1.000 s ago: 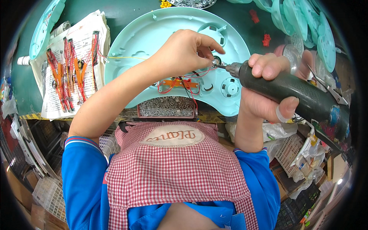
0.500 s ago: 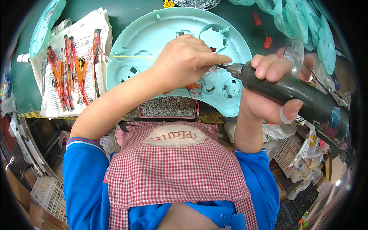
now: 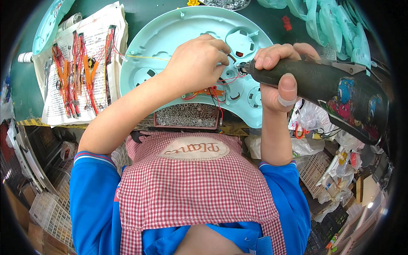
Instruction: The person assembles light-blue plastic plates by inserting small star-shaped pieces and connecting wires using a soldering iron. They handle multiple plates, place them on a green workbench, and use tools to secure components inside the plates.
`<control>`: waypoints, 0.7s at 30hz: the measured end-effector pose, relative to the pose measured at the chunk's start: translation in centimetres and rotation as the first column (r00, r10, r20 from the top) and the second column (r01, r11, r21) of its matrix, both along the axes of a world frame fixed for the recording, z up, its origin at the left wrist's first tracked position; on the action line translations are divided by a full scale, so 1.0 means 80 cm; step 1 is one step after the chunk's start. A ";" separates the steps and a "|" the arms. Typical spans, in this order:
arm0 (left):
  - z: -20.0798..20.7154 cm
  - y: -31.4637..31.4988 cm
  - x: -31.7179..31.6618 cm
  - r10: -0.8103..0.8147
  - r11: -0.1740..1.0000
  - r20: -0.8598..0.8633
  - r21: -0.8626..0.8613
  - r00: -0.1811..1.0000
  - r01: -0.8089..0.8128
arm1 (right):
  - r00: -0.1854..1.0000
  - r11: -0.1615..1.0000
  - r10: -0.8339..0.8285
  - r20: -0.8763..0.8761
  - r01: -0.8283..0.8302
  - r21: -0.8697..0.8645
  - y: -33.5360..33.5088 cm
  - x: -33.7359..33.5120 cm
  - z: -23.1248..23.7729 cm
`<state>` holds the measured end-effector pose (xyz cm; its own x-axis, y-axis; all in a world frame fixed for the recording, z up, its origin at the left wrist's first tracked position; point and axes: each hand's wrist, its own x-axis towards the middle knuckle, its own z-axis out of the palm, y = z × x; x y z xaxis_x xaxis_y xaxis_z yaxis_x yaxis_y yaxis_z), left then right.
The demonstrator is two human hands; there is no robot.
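A teal kidney-shaped plastic shell (image 3: 148,38) lies hollow side up on the table, with posts, round openings, red wires and an orange circuit board (image 3: 214,92) inside. My left hand (image 3: 199,59) rests over its middle, fingers curled down and closed. What the fingertips pinch, if anything, is hidden. My right hand (image 3: 273,93) grips a dark electric screwdriver (image 3: 318,80) with stickers on its body. The driver's tip points down into the shell, just right of my left fingertips, near the red wires; its contact point cannot be made out.
A tray of small screws (image 3: 187,126) stands at the near table edge. Wired circuit boards (image 3: 76,76) lie on printed paper (image 3: 104,25) at left. More teal shells (image 3: 335,32) are heaped far right, a red plastic piece (image 3: 287,23) beside them. A metal dish (image 3: 231,5) stands at the back.
The screwdriver has swung left and its tip now reaches into the shell. My left index finger, stretched toward the tip before, has curled back. The shell has shifted slightly.
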<state>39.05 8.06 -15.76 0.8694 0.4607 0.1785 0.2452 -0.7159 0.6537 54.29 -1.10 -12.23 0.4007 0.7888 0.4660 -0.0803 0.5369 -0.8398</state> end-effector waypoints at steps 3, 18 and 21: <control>-0.002 -0.001 0.000 0.009 1.000 0.005 0.021 1.000 -0.009 | 0.997 0.998 0.070 0.019 -0.070 -0.001 -0.002 0.024 -0.006; -0.012 -0.004 0.002 -0.033 0.995 0.006 -0.098 0.999 0.033 | 0.999 1.000 0.006 0.044 -0.007 0.012 0.002 0.022 0.001; -0.012 -0.004 0.002 -0.035 0.996 0.006 -0.083 0.999 0.035 | 0.998 0.999 0.015 0.067 -0.013 -0.031 0.002 0.019 -0.001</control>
